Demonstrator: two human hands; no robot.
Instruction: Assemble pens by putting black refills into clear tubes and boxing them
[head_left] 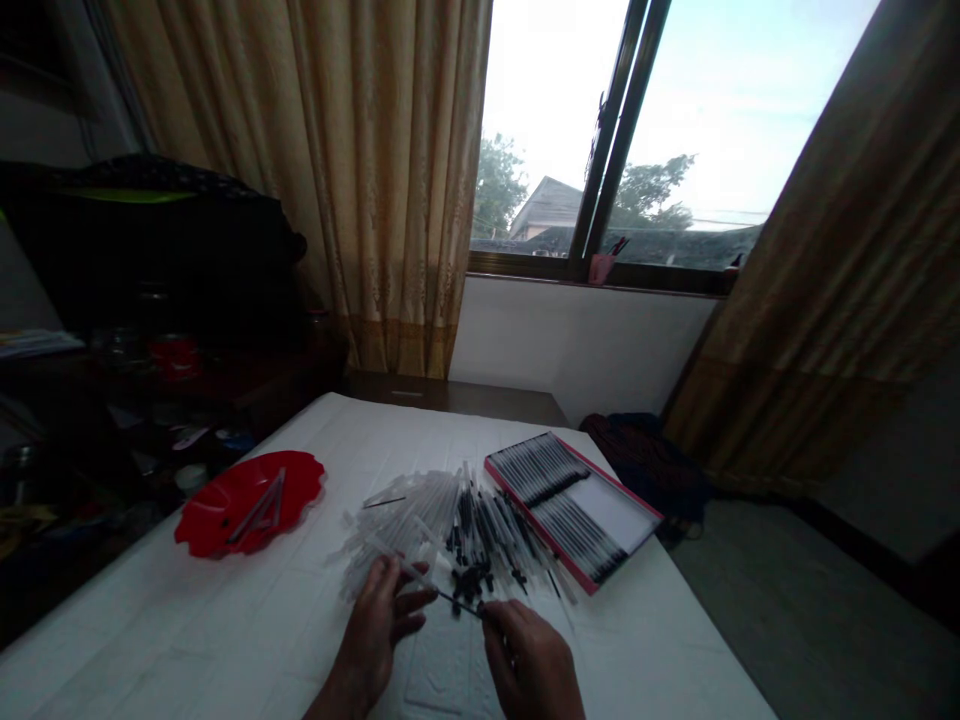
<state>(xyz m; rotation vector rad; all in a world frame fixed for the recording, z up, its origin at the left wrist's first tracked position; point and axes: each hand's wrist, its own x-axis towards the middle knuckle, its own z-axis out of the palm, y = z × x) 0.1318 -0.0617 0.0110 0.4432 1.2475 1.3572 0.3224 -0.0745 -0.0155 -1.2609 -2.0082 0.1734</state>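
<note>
My left hand (382, 615) is closed round a clear pen barrel (409, 572) that points up and left. My right hand (525, 650) pinches the far end of a thin dark pen refill (456, 602), whose other end meets the barrel at my left fingertips. How far it sits inside the barrel I cannot tell. Just beyond my hands lie a heap of clear barrels (397, 520), several dark refills (487, 520) and a cluster of small black pen parts (471, 582). To the right, an open red-edged box (604, 505) holds two rows of pens (536, 468).
A red scalloped plate (202, 510) with a few clear pieces stands at the left of the white-covered table (315, 640). Dark shelves with jars and a red can (176, 357) are beyond it. A pink cup (600, 268) stands on the windowsill.
</note>
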